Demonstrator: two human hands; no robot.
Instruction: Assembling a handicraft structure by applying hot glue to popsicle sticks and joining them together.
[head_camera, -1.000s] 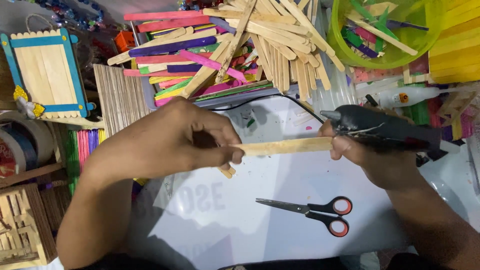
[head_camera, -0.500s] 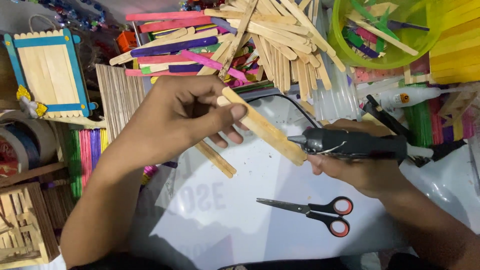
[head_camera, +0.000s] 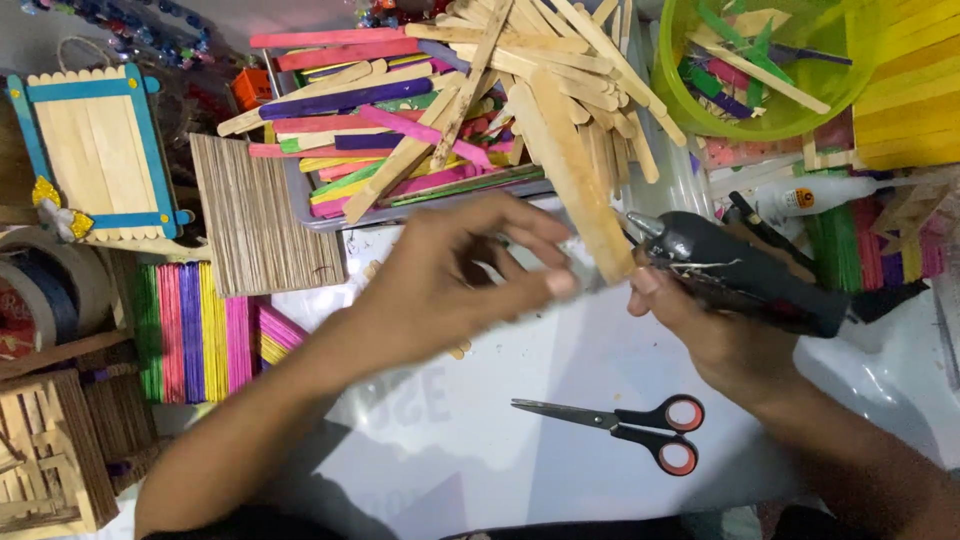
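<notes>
Left hand (head_camera: 450, 285) pinches the lower end of a plain wooden craft stick (head_camera: 580, 185), fingers closed on it, just left of the black glue gun (head_camera: 740, 270), which the right hand (head_camera: 720, 335) clasps above the red-handled scissors (head_camera: 620, 425).

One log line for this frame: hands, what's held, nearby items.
left hand: pinching plain craft stick | right hand: gripping black glue gun, nozzle by stick | scissors: lying shut, untouched
</notes>
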